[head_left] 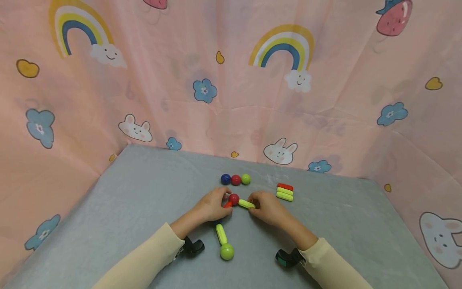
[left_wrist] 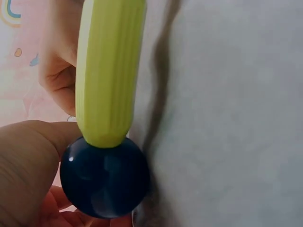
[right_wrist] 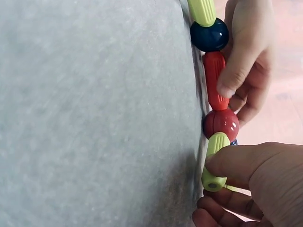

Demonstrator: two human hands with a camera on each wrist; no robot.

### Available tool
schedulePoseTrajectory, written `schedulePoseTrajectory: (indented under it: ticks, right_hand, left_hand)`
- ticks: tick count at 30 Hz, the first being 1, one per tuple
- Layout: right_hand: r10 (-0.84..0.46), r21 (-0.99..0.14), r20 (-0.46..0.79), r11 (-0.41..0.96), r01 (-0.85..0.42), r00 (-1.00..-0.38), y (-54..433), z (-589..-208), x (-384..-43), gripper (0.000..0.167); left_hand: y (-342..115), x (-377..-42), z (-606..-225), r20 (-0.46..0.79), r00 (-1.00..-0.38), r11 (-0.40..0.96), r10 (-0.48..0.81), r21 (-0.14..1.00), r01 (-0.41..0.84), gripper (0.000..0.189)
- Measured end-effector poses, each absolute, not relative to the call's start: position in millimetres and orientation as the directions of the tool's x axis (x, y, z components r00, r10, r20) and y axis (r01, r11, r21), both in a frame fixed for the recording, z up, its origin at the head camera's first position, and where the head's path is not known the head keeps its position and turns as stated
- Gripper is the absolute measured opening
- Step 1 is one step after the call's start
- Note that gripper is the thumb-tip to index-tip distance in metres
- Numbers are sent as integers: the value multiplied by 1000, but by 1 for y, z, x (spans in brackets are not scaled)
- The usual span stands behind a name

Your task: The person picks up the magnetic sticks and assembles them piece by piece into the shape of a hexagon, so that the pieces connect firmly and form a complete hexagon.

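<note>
A chain of toy balls and rods lies on the grey surface. My left hand (head_left: pixel 210 205) grips its red rod (right_wrist: pixel 214 78), thumb on top in the right wrist view. One end of that rod meets a dark blue ball (right_wrist: pixel 209 37), the other a red ball (head_left: pixel 234 199). Between thumb and fingers, my right hand (head_left: pixel 268 207) pinches a yellow-green rod (right_wrist: pixel 218 147) whose far end is against the red ball. From the blue ball another yellow-green rod (head_left: pixel 221 234) runs toward me to a green ball (head_left: pixel 226 251). In the head view the left hand mostly hides the blue ball.
Behind the hands, a blue ball (head_left: pixel 225 179), a red ball (head_left: pixel 236 180) and a green ball (head_left: pixel 246 179) stand in a row. Right of them lie a red rod (head_left: pixel 285 187) and two yellow-green rods (head_left: pixel 284 196). A pink patterned curtain (head_left: pixel 231 120) borders the grey surface (head_left: pixel 339 224).
</note>
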State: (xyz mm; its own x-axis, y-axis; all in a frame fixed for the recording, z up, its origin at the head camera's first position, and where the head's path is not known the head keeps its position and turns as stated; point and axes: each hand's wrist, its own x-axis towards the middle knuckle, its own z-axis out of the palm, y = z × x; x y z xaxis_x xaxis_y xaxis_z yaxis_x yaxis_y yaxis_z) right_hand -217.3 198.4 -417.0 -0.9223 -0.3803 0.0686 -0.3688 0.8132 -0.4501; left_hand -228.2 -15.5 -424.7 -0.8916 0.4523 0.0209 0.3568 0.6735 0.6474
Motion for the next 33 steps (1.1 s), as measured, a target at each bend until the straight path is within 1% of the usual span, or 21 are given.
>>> schedulePoseTrajectory:
  ticks: [5, 14, 21, 25, 29, 33]
  right_hand:
    - [-379, -457, 86, 807, -374, -922, 194, -416, -219, 14]
    - [-329, -470, 71, 822, -323, -942, 185, -416, -226, 15]
    - [-385, -476, 98, 792, -383, -918, 184, -417, -232, 14]
    - [-403, -510, 95, 766, -392, -910, 190, -419, -238, 15]
    - [-347, -544, 90, 768, -338, -933, 196, -417, -245, 17]
    - [-278, -546, 109, 786, -291, -954, 200, -414, -255, 19]
  left_hand:
    - [-15, -234, -425, 39, -891, 671, 451, 643, 368, 40]
    - [-16, -239, -429, 82, -901, 664, 426, 648, 373, 34]
    - [-14, -242, -429, 118, -895, 652, 429, 645, 398, 25]
    - [-15, -242, -429, 122, -897, 649, 425, 649, 396, 23]
    - [-17, -241, -430, 128, -903, 646, 410, 658, 387, 22]
    - [-20, -239, -431, 126, -916, 656, 381, 662, 364, 22]
